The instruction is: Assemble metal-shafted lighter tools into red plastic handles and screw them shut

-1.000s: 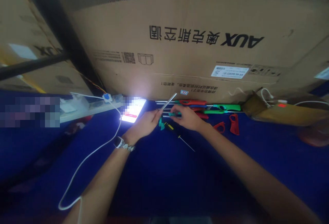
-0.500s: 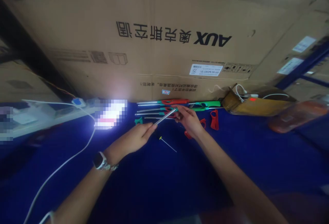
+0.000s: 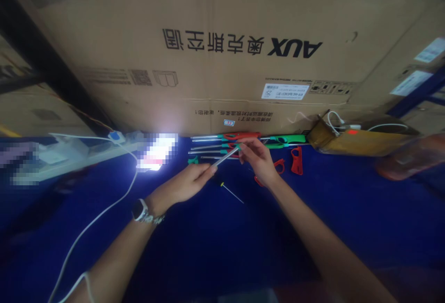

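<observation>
My left hand (image 3: 195, 181), with a watch on its wrist, is closed around the lower end of a slim metal lighter tube (image 3: 226, 155). The tube slants up to the right, where the fingers of my right hand (image 3: 257, 160) pinch its green end. Behind my hands lie several long-necked lighters in red and green, such as a red lighter (image 3: 248, 135) and a green lighter (image 3: 290, 139). Red handle shells (image 3: 296, 160) rest right of my right hand, and a small green part (image 3: 193, 160) lies near my left. Below the tube is a thin rod with a yellow tip (image 3: 232, 192).
A large cardboard box (image 3: 208, 6) stands upright behind the blue work surface (image 3: 215, 256). At left are a glowing phone screen (image 3: 158, 151), a power strip (image 3: 79, 158) and a white cable (image 3: 100, 217). At right stand a yellowish container (image 3: 358, 143) with cables and a reddish bottle (image 3: 410, 157).
The view has shifted a little, so everything appears slightly further right. Both hands keep their hold on the tube, which sits at nearly the same slant.
</observation>
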`<action>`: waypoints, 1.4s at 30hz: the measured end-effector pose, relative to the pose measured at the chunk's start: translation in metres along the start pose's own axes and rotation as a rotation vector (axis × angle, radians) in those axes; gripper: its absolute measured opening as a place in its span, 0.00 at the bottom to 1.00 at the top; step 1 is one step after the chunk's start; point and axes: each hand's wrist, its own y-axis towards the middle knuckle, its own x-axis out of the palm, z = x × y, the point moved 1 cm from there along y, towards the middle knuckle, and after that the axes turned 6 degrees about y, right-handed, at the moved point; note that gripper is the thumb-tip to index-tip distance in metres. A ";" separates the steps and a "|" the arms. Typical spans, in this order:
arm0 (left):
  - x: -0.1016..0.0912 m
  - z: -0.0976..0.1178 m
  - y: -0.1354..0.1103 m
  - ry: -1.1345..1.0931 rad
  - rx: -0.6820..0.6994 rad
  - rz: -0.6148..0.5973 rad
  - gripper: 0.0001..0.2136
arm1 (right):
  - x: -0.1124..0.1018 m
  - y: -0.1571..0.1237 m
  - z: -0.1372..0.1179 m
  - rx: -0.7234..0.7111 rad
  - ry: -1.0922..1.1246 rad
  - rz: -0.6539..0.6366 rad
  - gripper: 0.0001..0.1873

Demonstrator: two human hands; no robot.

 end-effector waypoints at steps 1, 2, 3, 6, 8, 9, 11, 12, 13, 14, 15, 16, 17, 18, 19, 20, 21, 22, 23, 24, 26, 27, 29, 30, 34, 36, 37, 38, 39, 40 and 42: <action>-0.001 -0.001 0.000 -0.022 -0.001 -0.018 0.21 | 0.002 -0.001 -0.001 0.004 0.017 -0.007 0.17; -0.002 -0.002 -0.001 -0.042 -0.003 -0.037 0.20 | 0.003 -0.001 -0.001 0.007 0.032 -0.011 0.17; -0.003 -0.002 -0.001 -0.061 -0.006 -0.055 0.20 | 0.005 -0.002 -0.002 0.008 0.042 -0.011 0.18; -0.004 -0.002 -0.003 -0.102 -0.023 -0.086 0.18 | 0.007 -0.001 -0.003 0.006 0.052 0.022 0.18; -0.004 0.000 -0.003 -0.196 -0.041 -0.101 0.15 | 0.007 0.001 -0.004 0.023 0.043 0.043 0.20; -0.004 0.001 -0.004 -0.284 -0.044 -0.110 0.14 | 0.007 0.003 -0.004 0.037 0.034 0.048 0.21; -0.005 0.003 -0.004 -0.497 -0.058 -0.141 0.13 | 0.006 0.005 -0.006 0.067 0.018 0.044 0.23; -0.006 0.003 -0.004 -0.591 -0.073 -0.172 0.15 | 0.005 0.006 -0.006 0.080 0.016 0.037 0.24; -0.006 0.003 -0.004 -0.659 -0.095 -0.211 0.18 | 0.005 0.007 -0.008 0.094 0.017 0.026 0.25; -0.007 0.002 -0.004 -0.704 -0.123 -0.255 0.21 | 0.005 0.008 -0.009 0.107 0.019 0.008 0.25; -0.008 0.001 -0.004 -0.736 -0.152 -0.297 0.23 | 0.005 0.009 -0.011 0.120 0.018 -0.015 0.26; -0.009 0.001 -0.003 -0.761 -0.172 -0.333 0.24 | 0.005 0.009 -0.012 0.130 0.010 -0.040 0.26; -0.009 0.000 -0.003 -0.784 -0.183 -0.356 0.25 | 0.005 0.010 -0.014 0.133 -0.004 -0.062 0.26; -0.009 0.001 -0.003 -0.807 -0.185 -0.367 0.24 | 0.006 0.011 -0.015 0.128 -0.019 -0.078 0.25; -0.009 0.001 -0.002 -0.828 -0.181 -0.368 0.23 | 0.006 0.012 -0.016 0.113 -0.032 -0.087 0.25; -0.008 0.002 -0.002 -0.843 -0.171 -0.369 0.22 | 0.006 0.012 -0.017 0.097 -0.039 -0.089 0.25; -0.007 0.004 -0.002 -0.850 -0.159 -0.370 0.21 | 0.006 0.013 -0.018 0.084 -0.039 -0.088 0.25; -0.005 0.005 -0.002 -0.844 -0.147 -0.366 0.21 | 0.006 0.014 -0.017 0.080 -0.030 -0.090 0.24; -0.003 0.006 -0.002 -0.818 -0.135 -0.359 0.22 | 0.005 0.014 -0.017 0.092 -0.011 -0.094 0.24; -0.001 0.007 -0.002 -0.772 -0.122 -0.345 0.22 | 0.005 0.014 -0.015 0.118 0.013 -0.100 0.24; 0.003 0.008 -0.002 -0.630 -0.098 -0.289 0.23 | 0.004 0.014 -0.012 0.181 0.072 -0.104 0.24; 0.005 0.008 -0.002 -0.555 -0.090 -0.256 0.23 | 0.004 0.014 -0.011 0.208 0.101 -0.103 0.24; 0.008 0.008 -0.002 -0.438 -0.078 -0.201 0.20 | 0.002 0.013 -0.008 0.255 0.145 -0.106 0.25; 0.009 0.008 -0.002 -0.403 -0.071 -0.179 0.18 | 0.001 0.013 -0.008 0.273 0.159 -0.112 0.25; 0.009 0.010 -0.003 -0.353 -0.017 -0.144 0.15 | -0.001 0.012 -0.010 0.300 0.159 -0.138 0.24; 0.009 0.010 -0.004 -0.379 -0.013 -0.171 0.15 | -0.002 0.012 -0.014 0.297 0.149 -0.153 0.22; 0.009 0.010 -0.004 -0.416 -0.019 -0.195 0.16 | -0.002 0.012 -0.015 0.301 0.150 -0.165 0.22; 0.009 0.010 -0.004 -0.469 -0.027 -0.223 0.16 | -0.002 0.012 -0.017 0.305 0.153 -0.178 0.21; 0.009 0.009 -0.004 -0.533 -0.033 -0.250 0.16 | -0.003 0.011 -0.017 0.308 0.156 -0.190 0.21; 0.009 0.009 -0.004 -0.598 -0.037 -0.275 0.16 | -0.003 0.011 -0.018 0.307 0.160 -0.199 0.20; 0.009 0.009 -0.003 -0.692 -0.034 -0.305 0.16 | -0.003 0.012 -0.017 0.292 0.169 -0.196 0.20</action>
